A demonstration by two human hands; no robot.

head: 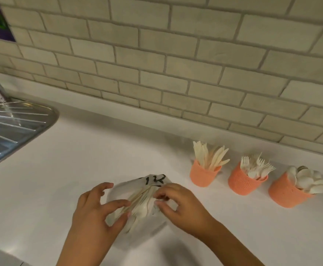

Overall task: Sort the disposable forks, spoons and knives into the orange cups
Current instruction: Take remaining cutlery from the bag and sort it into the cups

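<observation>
On the white table (80, 160), close to the near edge, a pile of cutlery (141, 204) lies on something white with black marker writing (155, 179); whether it is a plate or a bag is hard to tell. Both hands are close together on the pile. The left hand (97, 210) pinches its near end between thumb and curled fingers, and the right hand (180, 206) picks at the top with bent fingertips. To the right, near the tiled wall (176, 64), three orange cups stand in a row. The first cup (203, 175) holds knives (208, 154), the middle cup (243, 184) holds forks (256, 167), and the last cup (287, 192) holds spoons (310, 181). A steel sink drainer (13, 127) sits at the far left.
</observation>
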